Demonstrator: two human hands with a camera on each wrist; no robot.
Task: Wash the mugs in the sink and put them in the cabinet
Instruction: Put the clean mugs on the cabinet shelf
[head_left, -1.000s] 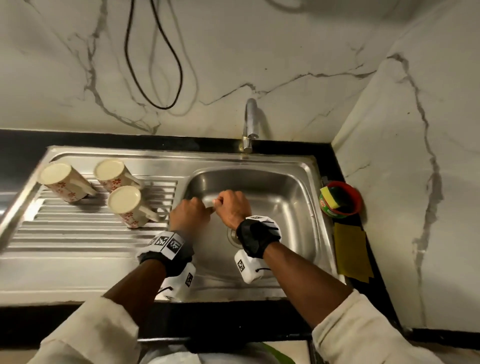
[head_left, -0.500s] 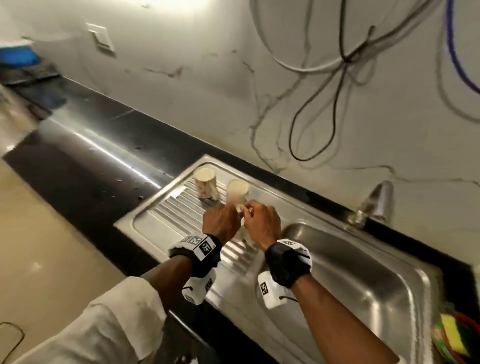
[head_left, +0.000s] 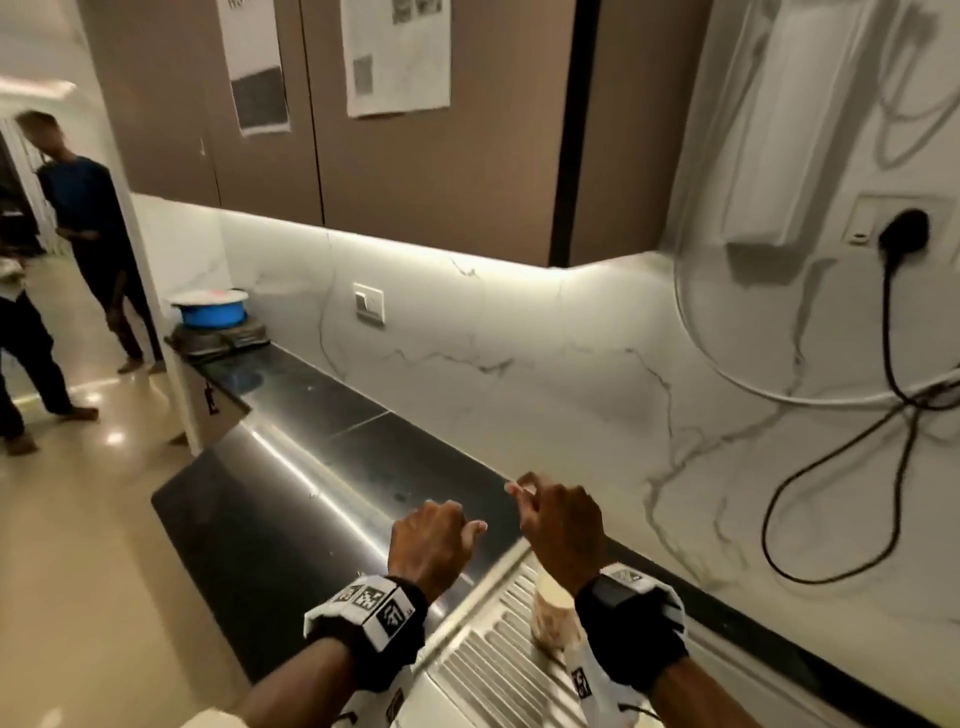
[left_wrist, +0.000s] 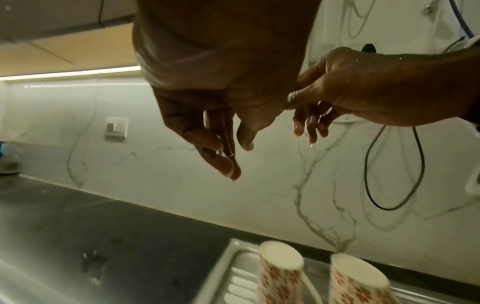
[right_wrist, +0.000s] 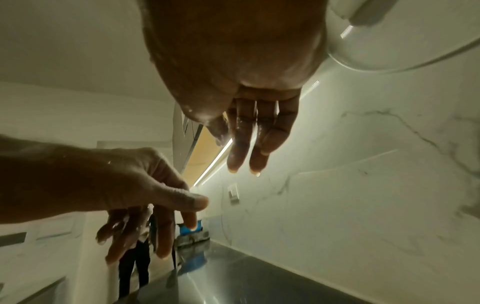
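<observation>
1. Now both my hands are raised in the air above the end of the ribbed steel draining board (head_left: 498, 660), side by side and a little apart.
2. My left hand (head_left: 428, 540) is empty; its fingers (left_wrist: 221, 144) hang loosely bent and wet, thumb out, gripping nothing.
3. My right hand (head_left: 563, 525) is empty too, with relaxed, nearly straight fingers (right_wrist: 244, 148) that shine with water.
4. Below my wrists, two cream mugs with a red flower pattern stand upside down on the draining board, close together but not touching: the left mug (left_wrist: 280, 273) and the right mug (left_wrist: 359, 281).
5. From the head view only one of them (head_left: 553, 618) shows, partly hidden by my right wrist.
6. Beyond the board runs a dark, glossy stone worktop (head_left: 291, 519) under a white marble-veined wall (head_left: 545, 374).
7. Brown flat-fronted wall cabinets (head_left: 426, 171) hang above, doors closed, with printed paper sheets (head_left: 395, 57) stuck on them.
8. At the worktop's far end a blue round container with a white lid (head_left: 210, 309) sits on a dark appliance.
9. A black cable (head_left: 891, 332) hangs from a wall socket on the right.
10. Two people (head_left: 88, 228) stand on the shiny floor to the left.
</observation>
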